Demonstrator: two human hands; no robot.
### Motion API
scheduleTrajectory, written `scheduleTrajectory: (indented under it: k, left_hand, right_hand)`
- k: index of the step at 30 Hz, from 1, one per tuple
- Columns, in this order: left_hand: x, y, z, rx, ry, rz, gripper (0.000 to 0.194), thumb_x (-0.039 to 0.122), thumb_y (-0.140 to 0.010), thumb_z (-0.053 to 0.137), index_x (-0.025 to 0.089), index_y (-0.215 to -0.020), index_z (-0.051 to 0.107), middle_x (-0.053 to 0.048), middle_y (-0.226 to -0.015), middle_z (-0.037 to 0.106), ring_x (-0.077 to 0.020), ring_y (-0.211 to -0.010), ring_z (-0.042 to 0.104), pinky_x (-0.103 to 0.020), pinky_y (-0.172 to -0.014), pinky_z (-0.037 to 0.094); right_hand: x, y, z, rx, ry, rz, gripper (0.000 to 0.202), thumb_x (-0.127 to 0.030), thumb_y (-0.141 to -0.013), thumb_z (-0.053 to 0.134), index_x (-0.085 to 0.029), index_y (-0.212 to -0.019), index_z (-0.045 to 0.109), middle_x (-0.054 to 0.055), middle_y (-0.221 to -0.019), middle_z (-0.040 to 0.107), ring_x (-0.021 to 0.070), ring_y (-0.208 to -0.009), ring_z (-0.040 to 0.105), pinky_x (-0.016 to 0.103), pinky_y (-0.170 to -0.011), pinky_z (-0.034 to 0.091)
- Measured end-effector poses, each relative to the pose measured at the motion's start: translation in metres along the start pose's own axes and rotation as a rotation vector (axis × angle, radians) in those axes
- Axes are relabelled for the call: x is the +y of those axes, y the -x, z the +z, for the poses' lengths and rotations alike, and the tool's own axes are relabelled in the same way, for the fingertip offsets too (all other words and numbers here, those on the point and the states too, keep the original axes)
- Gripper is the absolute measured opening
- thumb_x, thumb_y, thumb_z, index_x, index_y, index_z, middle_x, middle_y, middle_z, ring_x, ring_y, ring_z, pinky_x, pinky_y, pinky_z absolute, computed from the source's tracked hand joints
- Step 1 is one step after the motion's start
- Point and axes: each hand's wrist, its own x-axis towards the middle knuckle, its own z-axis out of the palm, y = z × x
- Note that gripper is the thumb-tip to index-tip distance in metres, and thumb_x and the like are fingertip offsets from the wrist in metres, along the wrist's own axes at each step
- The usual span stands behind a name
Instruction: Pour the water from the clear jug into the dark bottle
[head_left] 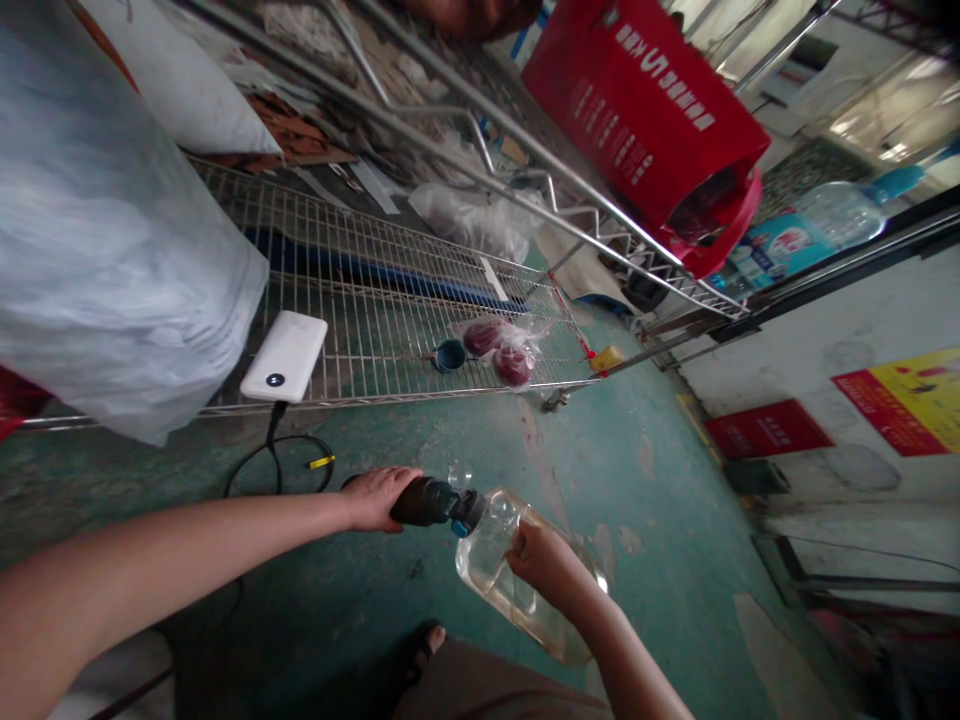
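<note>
My left hand point(382, 497) is wrapped round a dark bottle point(424, 502) that lies nearly sideways in the view. Its neck meets the dark mouth of a large clear jug point(487, 550), which has a small blue part at its neck. Pale yellowish liquid shows inside the jug. My right hand point(536, 555) grips the jug at its upper side, fingers closed. A small clear piece point(460, 474) shows beside the two mouths. Whether liquid passes between them cannot be made out.
A wire shelf point(375, 330) holds a white power bank point(289, 352) with a black cable, a dark blue cup point(449, 356), bagged reddish items point(512, 358) and a large pale plastic bag point(112, 220). Above are a red bag point(645, 120) and a blue-labelled bottle point(795, 240). Green floor point(352, 590) lies below.
</note>
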Motion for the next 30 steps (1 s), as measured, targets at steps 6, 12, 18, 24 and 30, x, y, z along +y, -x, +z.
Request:
scheduleTrajectory:
  k: [6, 12, 18, 24, 30]
  left_hand:
    - [0.000, 0.003, 0.000, 0.000, -0.017, -0.002, 0.079, 0.029, -0.050, 0.072, 0.024, -0.120, 0.035, -0.007, -0.120, 0.050, -0.0274, -0.108, 0.048, -0.037, -0.093, 0.038]
    - [-0.003, 0.005, 0.003, -0.005, -0.032, -0.010, 0.080, 0.030, -0.049, 0.072, 0.025, -0.120, 0.035, -0.007, -0.121, 0.049, -0.0278, -0.109, 0.047, -0.037, -0.093, 0.037]
    - [-0.005, 0.008, 0.004, -0.002, -0.050, -0.004, 0.081, 0.030, -0.050, 0.072, 0.023, -0.121, 0.035, -0.009, -0.121, 0.048, -0.0281, -0.108, 0.047, -0.039, -0.094, 0.037]
    - [-0.006, 0.009, 0.005, -0.008, -0.066, 0.007, 0.083, 0.030, -0.049, 0.073, 0.021, -0.122, 0.035, -0.010, -0.123, 0.047, -0.0290, -0.110, 0.046, -0.040, -0.095, 0.036]
    - [-0.006, 0.007, 0.005, -0.005, -0.070, 0.019, 0.082, 0.028, -0.049, 0.073, 0.021, -0.122, 0.035, -0.010, -0.123, 0.047, -0.0292, -0.110, 0.046, -0.041, -0.095, 0.037]
  right_hand:
    - [0.000, 0.003, 0.000, -0.001, 0.003, -0.002, 0.002, -0.016, -0.064, 0.051, -0.016, -0.063, 0.052, 0.001, -0.055, 0.053, 0.0095, -0.050, 0.040, 0.022, -0.048, 0.024]
    - [-0.002, 0.005, 0.000, -0.005, 0.012, 0.014, 0.003, -0.014, -0.065, 0.052, -0.015, -0.065, 0.054, 0.001, -0.055, 0.053, 0.0089, -0.049, 0.040, 0.022, -0.048, 0.023]
    - [-0.007, 0.007, -0.002, -0.006, 0.028, 0.003, 0.002, -0.016, -0.064, 0.052, -0.016, -0.064, 0.054, 0.002, -0.056, 0.054, 0.0097, -0.051, 0.041, 0.023, -0.048, 0.022]
    - [-0.014, 0.008, -0.005, -0.021, 0.054, 0.006, 0.001, -0.017, -0.064, 0.052, -0.016, -0.064, 0.053, 0.002, -0.056, 0.054, 0.0099, -0.051, 0.041, 0.023, -0.048, 0.022]
    - [-0.016, 0.007, -0.006, -0.032, 0.091, 0.001, 0.004, -0.018, -0.064, 0.052, -0.016, -0.067, 0.054, 0.004, -0.061, 0.058, 0.0111, -0.054, 0.044, 0.023, -0.049, 0.023]
